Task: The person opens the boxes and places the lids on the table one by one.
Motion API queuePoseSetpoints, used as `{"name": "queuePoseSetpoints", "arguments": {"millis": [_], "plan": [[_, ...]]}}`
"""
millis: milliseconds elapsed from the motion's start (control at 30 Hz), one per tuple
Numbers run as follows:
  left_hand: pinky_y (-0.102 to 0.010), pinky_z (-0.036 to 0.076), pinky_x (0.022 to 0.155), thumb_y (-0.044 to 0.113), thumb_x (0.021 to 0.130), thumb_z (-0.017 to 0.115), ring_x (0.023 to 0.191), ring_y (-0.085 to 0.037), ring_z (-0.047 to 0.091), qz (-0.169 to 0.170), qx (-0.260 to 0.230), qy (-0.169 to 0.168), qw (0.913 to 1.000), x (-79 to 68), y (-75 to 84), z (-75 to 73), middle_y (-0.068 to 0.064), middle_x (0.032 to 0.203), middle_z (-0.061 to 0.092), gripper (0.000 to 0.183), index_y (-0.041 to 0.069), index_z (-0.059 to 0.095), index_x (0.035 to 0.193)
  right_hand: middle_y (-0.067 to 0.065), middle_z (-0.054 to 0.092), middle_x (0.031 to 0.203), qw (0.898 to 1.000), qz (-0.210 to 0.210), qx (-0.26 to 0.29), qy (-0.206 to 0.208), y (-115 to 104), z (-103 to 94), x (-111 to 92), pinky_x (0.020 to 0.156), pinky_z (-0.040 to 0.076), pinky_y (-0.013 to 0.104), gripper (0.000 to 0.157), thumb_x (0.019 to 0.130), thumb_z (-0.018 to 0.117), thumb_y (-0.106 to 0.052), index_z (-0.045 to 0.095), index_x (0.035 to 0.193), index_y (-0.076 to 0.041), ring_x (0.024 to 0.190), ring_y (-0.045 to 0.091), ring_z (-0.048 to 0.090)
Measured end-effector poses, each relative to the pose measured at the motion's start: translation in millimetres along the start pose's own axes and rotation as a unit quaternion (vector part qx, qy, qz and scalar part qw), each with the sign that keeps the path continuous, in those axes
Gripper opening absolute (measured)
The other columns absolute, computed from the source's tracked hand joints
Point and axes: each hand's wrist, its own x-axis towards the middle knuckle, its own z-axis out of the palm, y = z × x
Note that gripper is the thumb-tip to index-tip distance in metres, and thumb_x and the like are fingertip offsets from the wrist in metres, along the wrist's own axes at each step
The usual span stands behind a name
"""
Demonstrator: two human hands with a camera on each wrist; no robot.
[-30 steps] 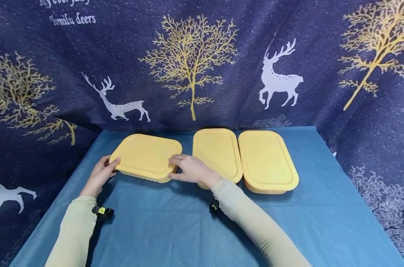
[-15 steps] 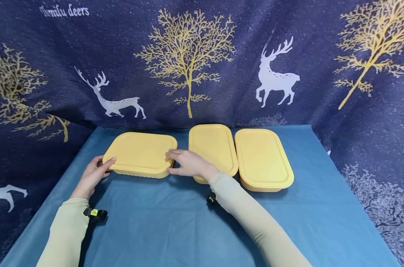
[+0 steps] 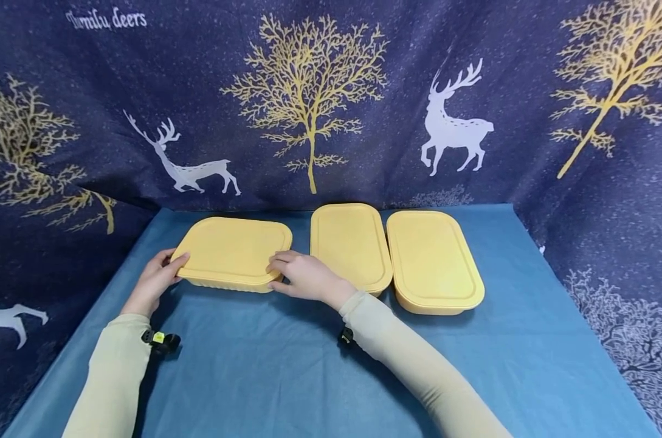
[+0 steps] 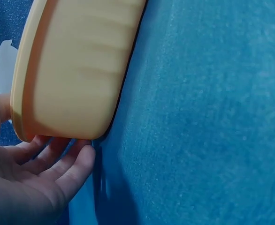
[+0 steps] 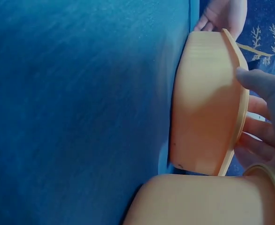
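Observation:
A yellow lidded storage box (image 3: pixel 229 246) lies at the back left, its long side running across the blue table. My left hand (image 3: pixel 152 283) grips its left end. In the left wrist view the thumb reaches over the lid rim, while the fingers of my left hand (image 4: pixel 29 183) lie against the end wall of the box (image 4: pixel 76 75). My right hand (image 3: pixel 309 277) holds the front right corner, thumb at the front rim and fingers over the lid. The lid sits on the box. In the right wrist view, my left hand (image 5: pixel 224 14) shows at the far end.
Two matching lidded boxes stand lengthwise to the right: a middle box (image 3: pixel 349 246), partly behind my right hand, and a right box (image 3: pixel 434 261) close beside it. A dark blue curtain (image 3: pixel 276 97) with trees and deer hangs behind the blue tablecloth (image 3: pixel 265 371).
My right hand has slid slightly left and toward me along the corner of the left box. The boxes hold their places; the head view has shifted a little.

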Motion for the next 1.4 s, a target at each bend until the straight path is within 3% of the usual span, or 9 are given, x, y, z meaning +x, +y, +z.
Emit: {"name": "queuePoseSetpoints", "arguments": {"millis": [200,467,767,1033,1400], "plan": [[-0.014,0.051,0.071,0.046,0.104,0.051,0.081,0.008,0.053,0.009,-0.007,0.007,0.9999,-6.6,-2.3,-3.1,-0.020,0.126,0.047,0.077,-0.011,0.029,0.151,0.006,0.062,0.135,1.000,-0.004,0.006,0.008,-0.9,2.0,4.5,0.106,0.044,0.029,0.033,0.099,0.066,-0.038,0.071,0.121,-0.013,0.130,0.020,0.054],[-0.015,0.053,0.073,0.048,0.102,0.053,0.082,0.008,0.053,0.001,-0.006,0.011,0.9999,-11.4,-4.6,1.2,-0.021,0.127,0.047,0.079,-0.010,0.031,0.150,0.008,0.058,0.142,0.999,0.017,0.035,-0.020,8.9,0.2,4.0,0.108,0.042,0.031,0.035,0.099,0.065,-0.037,0.069,0.126,-0.014,0.136,0.021,0.049],[-0.016,0.053,0.075,0.049,0.102,0.054,0.082,0.007,0.053,-0.008,-0.008,0.010,0.9999,-12.9,-4.3,5.0,-0.023,0.129,0.046,0.080,-0.011,0.030,0.149,0.007,0.054,0.147,0.997,0.036,0.039,-0.049,13.1,-1.3,3.6,0.111,0.039,0.032,0.038,0.101,0.062,-0.039,0.067,0.130,-0.015,0.141,0.020,0.044],[-0.011,0.048,0.072,0.048,0.102,0.053,0.087,0.002,0.050,-0.002,-0.001,0.024,0.9997,-13.1,-6.0,1.9,-0.019,0.127,0.046,0.077,-0.010,0.033,0.148,0.007,0.054,0.147,0.995,0.050,0.078,-0.047,9.6,0.4,6.6,0.115,0.033,0.030,0.036,0.100,0.066,-0.034,0.068,0.129,-0.013,0.143,0.020,0.040],[-0.011,0.049,0.073,0.046,0.103,0.054,0.086,0.002,0.051,0.007,-0.015,0.029,0.9994,-8.5,-3.1,5.0,-0.017,0.124,0.047,0.074,-0.010,0.035,0.147,0.007,0.056,0.145,0.993,0.067,0.083,-0.045,9.4,-4.4,7.6,0.115,0.033,0.030,0.035,0.099,0.068,-0.029,0.068,0.128,-0.010,0.143,0.022,0.042]]}}
